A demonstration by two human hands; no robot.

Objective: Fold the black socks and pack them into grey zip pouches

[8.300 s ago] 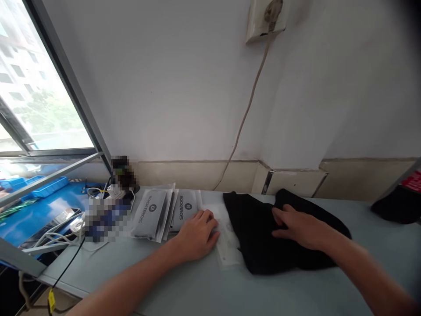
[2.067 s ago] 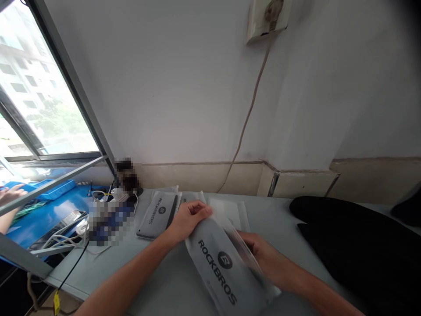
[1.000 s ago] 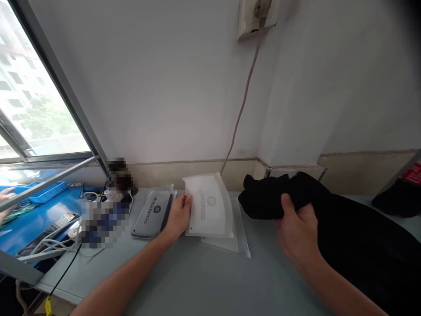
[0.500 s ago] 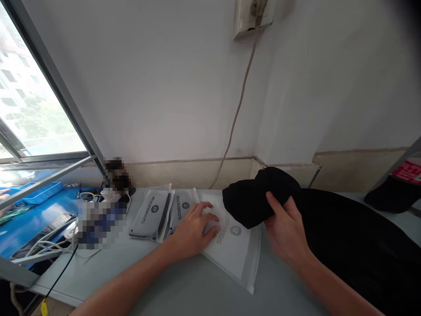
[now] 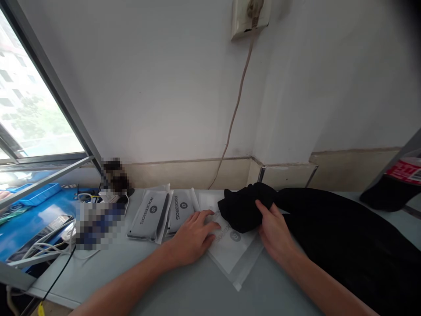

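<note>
My right hand point(image 5: 276, 230) grips a bunched piece of black cloth point(image 5: 245, 208), whose exact kind I cannot make out. Beneath the cloth lies a flat, frosted zip bag point(image 5: 226, 259) printed ROCKBROS. My left hand point(image 5: 195, 235) rests on that bag's left edge, fingers spread and holding nothing. Left of it are two filled ROCKBROS bags with dark contents, the nearer bag point(image 5: 180, 210) and the farther bag point(image 5: 149, 217). A larger spread of black fabric point(image 5: 348, 237) covers the right side of the table.
The grey table point(image 5: 158, 285) runs along the wall. A bottle with a red label point(image 5: 404, 171) lies at the right. Leftward are white cables point(image 5: 49, 245), a blue tray point(image 5: 41, 193) and a metal frame post point(image 5: 75, 118). A cord point(image 5: 238, 96) hangs from a wall socket point(image 5: 251, 17).
My right hand has moved left and a little down with the black cloth, over the flat bag. The bag has turned slightly, its lower corner shifting left. My left hand stays almost in place.
</note>
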